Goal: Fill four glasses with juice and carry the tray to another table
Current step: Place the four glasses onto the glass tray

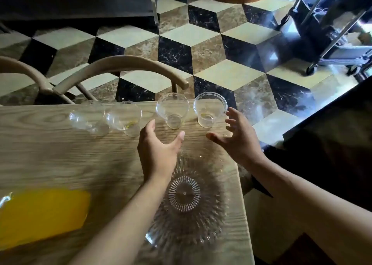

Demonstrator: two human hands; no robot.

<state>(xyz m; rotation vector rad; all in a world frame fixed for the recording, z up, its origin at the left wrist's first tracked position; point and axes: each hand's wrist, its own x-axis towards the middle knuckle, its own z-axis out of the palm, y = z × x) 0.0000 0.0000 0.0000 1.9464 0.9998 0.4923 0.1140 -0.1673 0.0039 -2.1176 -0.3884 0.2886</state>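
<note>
While four clear plastic cups (pixel 173 112) line the wooden table's (pixel 50 154) far edge, both hands reach toward them. The left hand (pixel 159 150) and right hand (pixel 239 136) have fingers spread, holding nothing.

The two leftmost clear plastic cups (pixel 88 120) near the far edge of the pale wooden table (pixel 60 154) smear with blur, their rims indistinct. The yellow juice container (pixel 40 214) at the table's near left is blurred and cut by the left picture edge. The left forearm (pixel 124 220) hides part of the clear ribbed glass tray (pixel 187 196).
</note>
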